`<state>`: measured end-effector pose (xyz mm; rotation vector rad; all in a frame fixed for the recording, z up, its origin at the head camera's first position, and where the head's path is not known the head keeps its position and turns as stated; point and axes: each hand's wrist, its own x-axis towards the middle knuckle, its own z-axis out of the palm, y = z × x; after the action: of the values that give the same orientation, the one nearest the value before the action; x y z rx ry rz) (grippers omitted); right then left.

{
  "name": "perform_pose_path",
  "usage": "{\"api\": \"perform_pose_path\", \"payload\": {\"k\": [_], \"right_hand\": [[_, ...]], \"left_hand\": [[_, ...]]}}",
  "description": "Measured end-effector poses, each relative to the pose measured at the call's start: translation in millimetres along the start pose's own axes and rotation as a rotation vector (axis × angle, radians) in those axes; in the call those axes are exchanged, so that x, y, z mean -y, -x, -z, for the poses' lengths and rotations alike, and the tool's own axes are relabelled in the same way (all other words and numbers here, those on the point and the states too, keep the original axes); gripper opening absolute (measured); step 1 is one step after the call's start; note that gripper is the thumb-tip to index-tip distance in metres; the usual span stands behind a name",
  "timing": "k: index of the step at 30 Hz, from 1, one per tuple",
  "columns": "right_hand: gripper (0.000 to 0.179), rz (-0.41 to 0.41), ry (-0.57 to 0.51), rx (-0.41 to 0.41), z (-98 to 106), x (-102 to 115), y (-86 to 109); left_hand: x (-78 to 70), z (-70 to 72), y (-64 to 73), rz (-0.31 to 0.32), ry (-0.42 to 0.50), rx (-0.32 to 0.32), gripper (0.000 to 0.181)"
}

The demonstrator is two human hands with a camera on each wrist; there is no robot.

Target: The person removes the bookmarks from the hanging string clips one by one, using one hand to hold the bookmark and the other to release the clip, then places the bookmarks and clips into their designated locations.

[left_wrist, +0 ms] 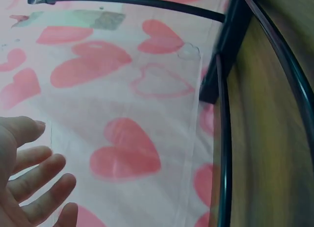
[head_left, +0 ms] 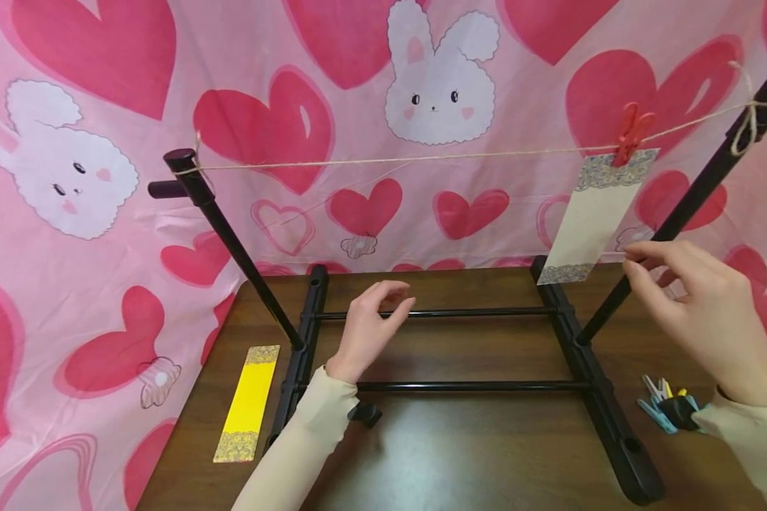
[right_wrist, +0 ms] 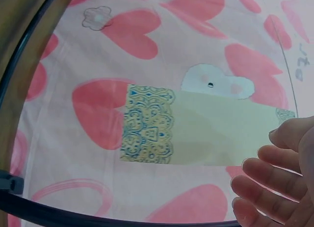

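Observation:
A cream card [head_left: 593,223] with patterned ends hangs from the string [head_left: 383,160], held at its top by a red clothespin [head_left: 630,135]. To the right of the card's lower part is my right hand [head_left: 706,305], its fingers loosely bent and nothing between them. The right wrist view shows the same card [right_wrist: 221,129] beyond those fingers. My left hand [head_left: 372,326] hovers over the left part of the rack, thumb and fingers apart and holding nothing. In the left wrist view its spread fingers [left_wrist: 41,180] touch no object.
The black rack [head_left: 473,387] stands on the brown table, its two uprights carrying the string. A yellow card [head_left: 249,404] with patterned ends lies left of the rack. Several small clothespins [head_left: 658,404] lie on the right, partly hidden by my wrist. A pink heart-print cloth [head_left: 358,106] hangs behind.

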<state>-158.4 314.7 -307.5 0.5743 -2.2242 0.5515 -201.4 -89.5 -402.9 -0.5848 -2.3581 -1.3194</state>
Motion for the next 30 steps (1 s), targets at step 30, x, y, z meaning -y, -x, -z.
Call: {"api": "perform_pose_path", "payload": {"k": [30], "right_hand": [[0.032, -0.051, -0.057, -0.173, 17, 19, -46.0]], "left_hand": [[-64.3, -63.9, -62.4, -0.141, 0.279, -0.026, 0.027]]}}
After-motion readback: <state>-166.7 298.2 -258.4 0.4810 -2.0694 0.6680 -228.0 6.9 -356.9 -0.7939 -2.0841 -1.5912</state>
